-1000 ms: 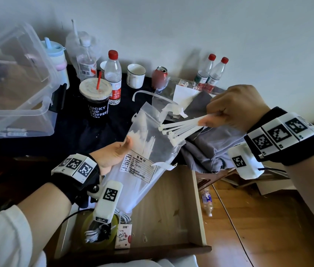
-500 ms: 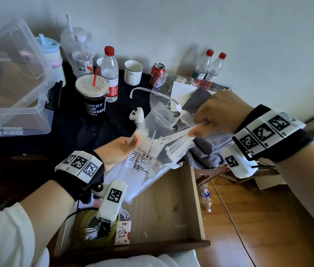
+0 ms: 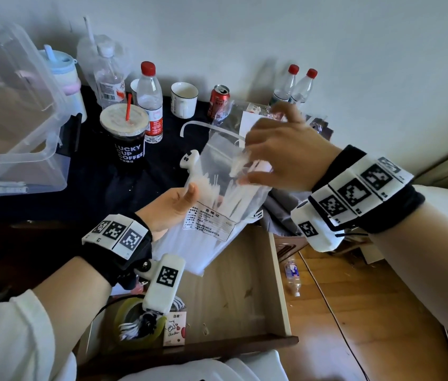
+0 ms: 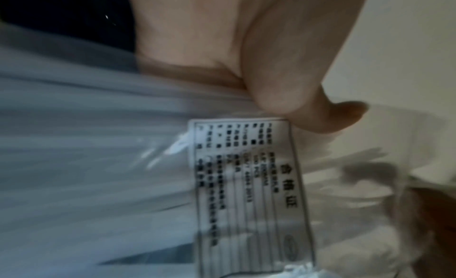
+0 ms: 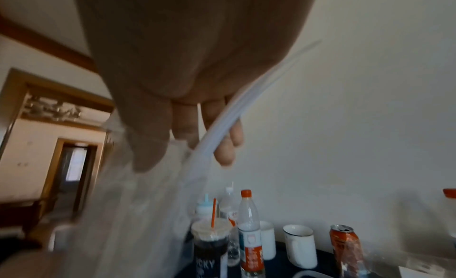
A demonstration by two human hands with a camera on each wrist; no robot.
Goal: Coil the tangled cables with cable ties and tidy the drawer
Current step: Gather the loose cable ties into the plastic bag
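Observation:
My left hand grips a clear plastic bag with a printed label, upright over the open wooden drawer. The thumb presses the bag beside the label. My right hand is at the bag's mouth with its fingers spread and straight. White cable ties stand inside the bag. In the right wrist view a bundle of ties runs across the straight fingers, and the thumb lies apart from it. White cables sit in a yellow-green tape roll at the drawer's front left.
On the dark tabletop stand a clear storage box, a coffee cup with a red straw, water bottles, a mug and a can. Grey cloth lies right of the bag. A small bottle lies on the wooden floor.
My right hand brought the pinched bundle of ties from the right down into the bag's mouth, and its fingers have straightened. The left hand kept its grip on the bag.

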